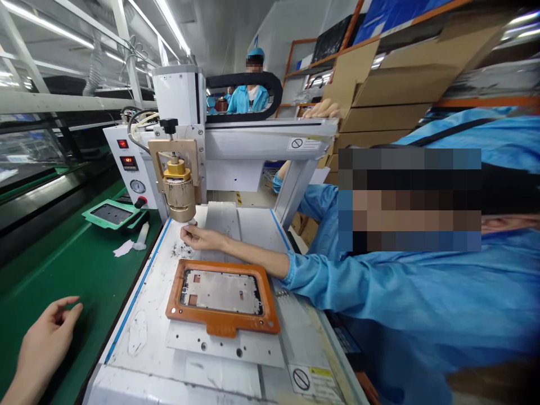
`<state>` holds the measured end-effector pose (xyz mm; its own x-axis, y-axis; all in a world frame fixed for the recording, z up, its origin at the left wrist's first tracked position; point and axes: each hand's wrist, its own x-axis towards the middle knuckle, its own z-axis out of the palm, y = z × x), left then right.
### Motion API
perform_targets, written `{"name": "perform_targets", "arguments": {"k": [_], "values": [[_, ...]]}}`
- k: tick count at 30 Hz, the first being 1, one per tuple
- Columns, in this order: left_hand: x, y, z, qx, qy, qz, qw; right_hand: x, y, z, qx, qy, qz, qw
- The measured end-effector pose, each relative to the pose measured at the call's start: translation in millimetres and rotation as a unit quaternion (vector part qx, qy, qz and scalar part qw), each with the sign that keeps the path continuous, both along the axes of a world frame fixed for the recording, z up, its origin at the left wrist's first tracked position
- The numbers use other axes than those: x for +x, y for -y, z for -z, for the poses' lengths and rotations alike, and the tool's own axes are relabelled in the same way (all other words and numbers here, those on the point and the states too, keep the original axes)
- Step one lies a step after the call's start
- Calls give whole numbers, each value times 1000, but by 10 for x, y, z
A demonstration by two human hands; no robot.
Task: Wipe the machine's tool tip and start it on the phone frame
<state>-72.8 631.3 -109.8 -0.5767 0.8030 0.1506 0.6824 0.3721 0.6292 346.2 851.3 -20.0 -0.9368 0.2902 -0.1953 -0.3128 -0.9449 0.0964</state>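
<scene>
Reaching in from lower left, our left hand [49,337] is over the green desk [95,278], fingers curled, thumb and forefinger close together; grip narrow, empty as far as we can see. Farther up the desk: a clear syringe [142,236] with a white scrap [123,248] just beside it, then a green fixture [113,214] framing a dark panel.

To our right, a white machine [147,337] with a brass-coloured head [180,199]. On the plate [225,343] at its front lies an orange fixture [223,325], tab toward us, a silver metal panel [221,291] flat inside its frame. Our hand is well apart from both.

A co-worker in blue [379,287] leans in from the right, bare hand [201,237] just below the head, fingertips pinched; whether they hold anything, we cannot tell. Fingers [329,107] rest on top of the crossbeam [261,140]. Behind the machine we note another person in blue [247,98].
</scene>
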Motion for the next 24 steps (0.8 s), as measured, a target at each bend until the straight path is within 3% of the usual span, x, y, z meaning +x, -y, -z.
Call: {"name": "perform_targets", "arguments": {"k": [11, 24], "values": [[105, 30, -104, -1, -14, 25, 1000, 11, 24, -33, -139, -23, -8, 990], [124, 35, -108, 18, -13, 26, 999, 28, -23, -12, -174, -27, -22, 984]]}}
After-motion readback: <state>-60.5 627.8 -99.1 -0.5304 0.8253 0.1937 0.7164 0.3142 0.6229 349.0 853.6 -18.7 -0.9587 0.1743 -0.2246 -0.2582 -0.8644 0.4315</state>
